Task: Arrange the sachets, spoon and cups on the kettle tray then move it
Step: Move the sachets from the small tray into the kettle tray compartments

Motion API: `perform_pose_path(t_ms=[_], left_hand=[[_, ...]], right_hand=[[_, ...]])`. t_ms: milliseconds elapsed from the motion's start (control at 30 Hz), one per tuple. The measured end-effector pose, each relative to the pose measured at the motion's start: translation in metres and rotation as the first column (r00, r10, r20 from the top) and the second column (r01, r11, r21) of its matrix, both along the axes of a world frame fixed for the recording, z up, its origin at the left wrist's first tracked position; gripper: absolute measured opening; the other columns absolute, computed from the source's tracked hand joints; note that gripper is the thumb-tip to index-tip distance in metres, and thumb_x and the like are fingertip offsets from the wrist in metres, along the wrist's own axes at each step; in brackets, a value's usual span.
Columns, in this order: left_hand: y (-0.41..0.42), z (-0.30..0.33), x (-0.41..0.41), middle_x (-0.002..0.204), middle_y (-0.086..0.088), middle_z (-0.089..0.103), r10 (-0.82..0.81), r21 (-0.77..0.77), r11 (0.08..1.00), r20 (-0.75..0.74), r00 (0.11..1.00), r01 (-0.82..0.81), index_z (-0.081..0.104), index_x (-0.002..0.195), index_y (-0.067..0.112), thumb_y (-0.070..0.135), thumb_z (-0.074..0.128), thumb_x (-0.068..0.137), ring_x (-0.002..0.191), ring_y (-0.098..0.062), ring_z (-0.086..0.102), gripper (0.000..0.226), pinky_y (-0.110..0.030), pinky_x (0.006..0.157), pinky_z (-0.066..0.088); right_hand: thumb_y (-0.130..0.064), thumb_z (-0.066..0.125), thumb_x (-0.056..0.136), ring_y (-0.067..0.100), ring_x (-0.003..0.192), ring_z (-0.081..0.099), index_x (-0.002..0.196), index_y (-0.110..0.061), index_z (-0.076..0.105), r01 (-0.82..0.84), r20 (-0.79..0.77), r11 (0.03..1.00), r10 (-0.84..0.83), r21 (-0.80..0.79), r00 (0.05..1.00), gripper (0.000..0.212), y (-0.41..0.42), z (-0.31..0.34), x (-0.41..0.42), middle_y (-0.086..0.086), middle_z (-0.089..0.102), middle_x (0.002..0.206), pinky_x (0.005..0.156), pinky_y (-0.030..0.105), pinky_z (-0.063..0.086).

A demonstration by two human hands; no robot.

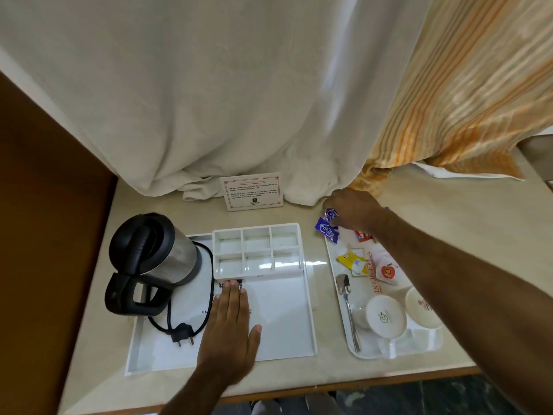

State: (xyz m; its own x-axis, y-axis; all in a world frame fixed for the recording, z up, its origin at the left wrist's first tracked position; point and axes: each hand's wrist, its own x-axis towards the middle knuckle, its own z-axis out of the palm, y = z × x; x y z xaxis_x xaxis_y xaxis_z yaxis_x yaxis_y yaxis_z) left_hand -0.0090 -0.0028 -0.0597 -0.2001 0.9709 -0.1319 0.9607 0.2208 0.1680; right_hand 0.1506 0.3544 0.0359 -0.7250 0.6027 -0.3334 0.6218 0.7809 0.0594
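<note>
my right hand (351,209) is far out at the back of the side tray (395,353), its fingers curled over the purple sachets (326,227), which spill over that tray's far corner; i cannot tell whether they are truly pinched yet. my left hand (230,327) lies flat, fingers released, on the bare floor of the kettle tray (311,324), fingertips just short of the empty divider (257,253). the yellow sachet (348,260), spoon (347,307) and two upturned cups (386,316) all wait on the side tray. the risk i see is my forearm, which crosses low over those cups: dragging it back carelessly could knock one or sweep loose packets off. slippery sachets may also drop between the trays. the curtain (239,115) hangs close behind, so there is little room rearward, and the card (253,191) stands near. the kettle (152,259) and its cord (179,330) fill the left; the front edge of the surface (209,205) is close.
</note>
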Motion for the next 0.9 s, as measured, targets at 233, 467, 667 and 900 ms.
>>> perform_pose_path(t_ms=[233,467,667,900], left_hand=[[0.0,-0.002,-0.002,0.164,-0.021,0.008,-0.001,0.007,1.0,0.006,1.0,0.001,0.011,0.155,0.001,0.05,0.032,0.098,0.152,-0.033,0.0,0.077,-0.045,0.119,0.006],[-0.001,-0.001,-0.001,0.164,-0.02,0.008,0.004,0.005,1.0,0.007,1.0,-0.004,0.011,0.155,0.003,0.051,0.031,0.098,0.152,-0.032,-0.001,0.077,-0.042,0.119,0.003],[0.0,0.002,0.0,0.164,-0.019,0.009,0.013,0.003,1.0,0.019,1.0,-0.013,0.014,0.155,0.003,0.05,0.035,0.097,0.152,-0.032,0.001,0.077,-0.042,0.119,0.004],[0.0,0.001,0.001,0.164,-0.018,0.009,0.025,-0.009,1.0,0.02,0.999,-0.025,0.014,0.155,0.004,0.051,0.034,0.097,0.151,-0.032,0.002,0.078,-0.041,0.118,0.005]], right_hand=[[-0.022,0.072,0.079,0.024,0.103,0.058,0.135,-0.017,0.047,0.116,-0.092,0.974,-0.136,-0.195,0.986,0.061,0.005,0.008,-0.002,0.01,0.053,0.121,0.082,0.038,0.054],[-0.053,0.081,0.064,0.03,0.098,0.058,0.124,-0.014,0.041,0.368,-0.166,0.905,-0.405,-0.212,0.899,0.082,-0.028,-0.009,0.0,0.014,0.044,0.119,0.075,0.038,0.052],[-0.039,0.068,0.083,0.032,0.096,0.058,0.104,-0.009,0.058,0.474,-0.277,0.842,-0.534,-0.257,0.799,0.038,-0.047,-0.027,-0.006,0.017,0.061,0.104,0.074,0.033,0.041],[-0.037,0.08,0.074,0.022,0.077,0.061,0.083,-0.017,0.054,0.539,-0.435,0.696,-0.718,-0.474,0.544,0.033,-0.039,-0.039,0.006,0.002,0.063,0.081,0.064,0.029,0.043]])
